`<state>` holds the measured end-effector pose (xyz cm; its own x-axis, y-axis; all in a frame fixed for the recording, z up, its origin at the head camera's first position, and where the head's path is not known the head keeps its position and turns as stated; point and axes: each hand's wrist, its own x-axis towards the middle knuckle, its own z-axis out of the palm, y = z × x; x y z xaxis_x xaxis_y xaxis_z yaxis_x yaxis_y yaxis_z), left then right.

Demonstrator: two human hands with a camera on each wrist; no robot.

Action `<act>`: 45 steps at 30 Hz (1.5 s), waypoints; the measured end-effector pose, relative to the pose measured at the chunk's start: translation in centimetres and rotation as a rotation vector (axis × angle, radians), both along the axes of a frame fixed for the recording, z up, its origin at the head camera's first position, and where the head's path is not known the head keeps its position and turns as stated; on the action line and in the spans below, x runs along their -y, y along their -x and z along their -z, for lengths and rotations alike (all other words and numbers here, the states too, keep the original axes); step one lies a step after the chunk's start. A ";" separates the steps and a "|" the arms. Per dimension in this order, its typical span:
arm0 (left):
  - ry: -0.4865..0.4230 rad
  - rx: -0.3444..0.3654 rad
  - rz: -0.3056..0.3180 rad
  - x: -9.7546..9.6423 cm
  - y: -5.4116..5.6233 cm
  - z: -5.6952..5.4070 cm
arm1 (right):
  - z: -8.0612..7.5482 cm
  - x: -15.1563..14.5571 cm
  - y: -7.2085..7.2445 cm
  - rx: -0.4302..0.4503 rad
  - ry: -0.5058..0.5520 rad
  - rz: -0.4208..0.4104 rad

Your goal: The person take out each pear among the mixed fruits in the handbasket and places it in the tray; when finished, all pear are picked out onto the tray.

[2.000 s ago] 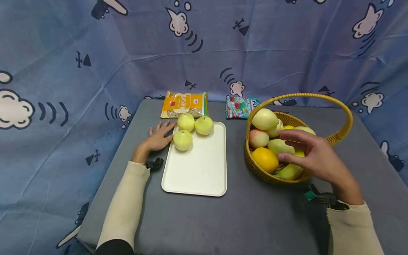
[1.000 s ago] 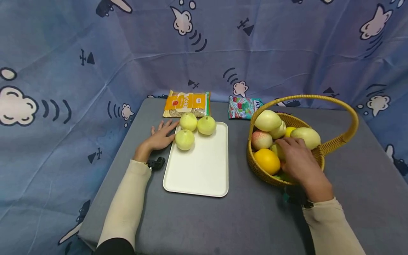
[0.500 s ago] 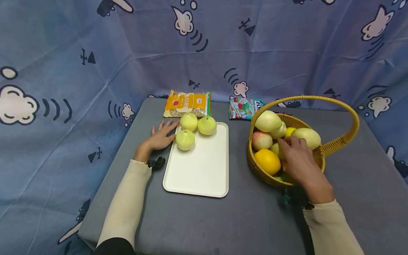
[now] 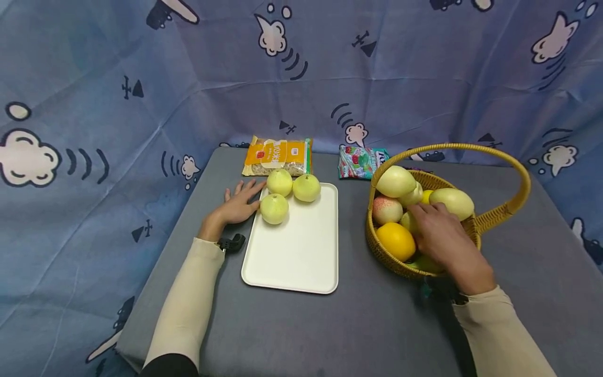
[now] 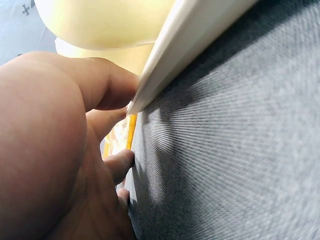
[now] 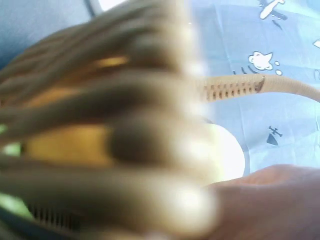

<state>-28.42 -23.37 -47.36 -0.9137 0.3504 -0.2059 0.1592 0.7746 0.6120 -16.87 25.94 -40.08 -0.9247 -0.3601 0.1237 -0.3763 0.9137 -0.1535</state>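
My left hand (image 4: 237, 205) lies spread at the left edge of the white tray (image 4: 301, 256). In the left wrist view its thumb (image 5: 117, 86) touches the tray's rim. Three round yellow-green fruits (image 4: 274, 208) sit together at the tray's far left corner. My right hand (image 4: 440, 230) is inside the wicker basket (image 4: 400, 269), fingers curled down over a pale green fruit (image 4: 409, 222) that it mostly hides. Around it are an orange (image 4: 396, 241), a peach (image 4: 387, 210) and large pale fruits (image 4: 397, 181). In the right wrist view, the blurred basket wall covers the grasp.
An orange-and-yellow bag of grain (image 4: 278, 156) lies behind the tray, with a teal snack packet (image 4: 361, 162) to its right. The basket's tall handle (image 4: 464, 147) arches over the fruit. A patterned blue cloth (image 4: 226, 52) hangs behind the grey table (image 4: 282, 335).
From above the basket, my right hand has moved down and left among the fruit, its fingers closing over the pale green one. During the last second it barely shifts. My left hand stays by the tray.
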 end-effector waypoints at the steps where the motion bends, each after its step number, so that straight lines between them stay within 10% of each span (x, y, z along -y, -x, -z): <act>1: 0.001 0.000 -0.002 0.0 0.0 0.0 | 0.0 -0.2 0.0 -0.008 0.019 -0.007; 20: -0.006 0.015 -0.019 -0.1 -0.4 -0.6 | -2.9 -1.3 -3.8 -0.072 0.781 0.028; 30: -0.009 0.015 -0.014 -0.1 0.0 -0.2 | -5.2 1.8 -3.5 0.070 0.916 -0.144; 45: 0.008 0.008 -0.006 0.0 0.2 0.0 | -4.3 8.9 0.7 0.186 0.943 -0.213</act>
<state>-28.59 -23.41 -47.34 -0.9141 0.3432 -0.2161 0.1495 0.7803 0.6072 -17.59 17.08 -35.80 -0.8856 -0.3501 0.3053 -0.4153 0.3023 -0.8580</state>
